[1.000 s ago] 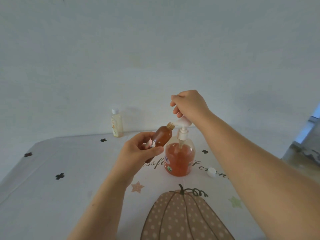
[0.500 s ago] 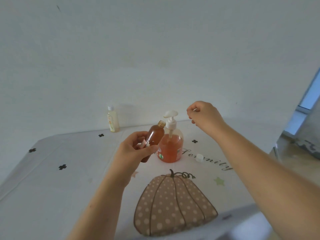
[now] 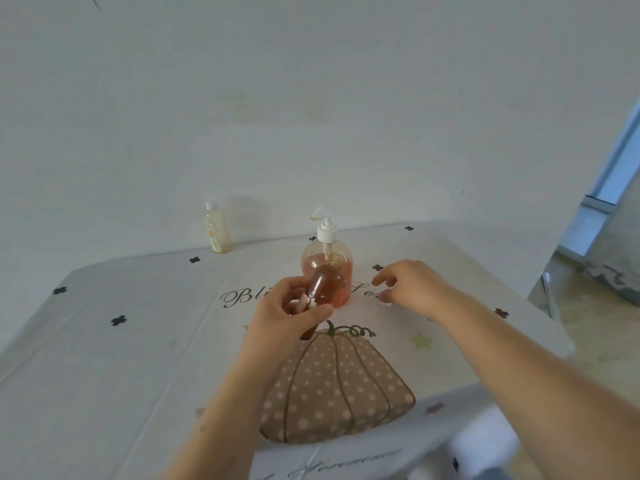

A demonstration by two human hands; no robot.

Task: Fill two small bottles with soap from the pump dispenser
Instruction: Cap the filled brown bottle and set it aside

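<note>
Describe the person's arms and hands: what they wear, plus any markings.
Both arms are bare: no sleeve reaches the left forearm or the right forearm. The left hand and right hand wear no gloves. No watch, bracelet or ring shows, and no markings are visible.

Person, head view.

Left hand [image 3: 291, 313]: bare. Four fingers and the thumb show; the nails are too small to judge.

Right hand [image 3: 412, 289]: bare. The back of the hand and the knuckles show, smooth in outline.

Left forearm [image 3: 225, 410]: bare skin from the wrist to the bottom edge, slim, widening slightly toward the camera.

Right forearm [image 3: 536, 386]: bare skin from the wrist to the right and bottom edges. It looks much thicker near the lens.

A blurred blue-grey patch [image 3: 493, 474] sits at the bottom edge beside the right forearm. Cannot tell whether it is clothing.
</note>
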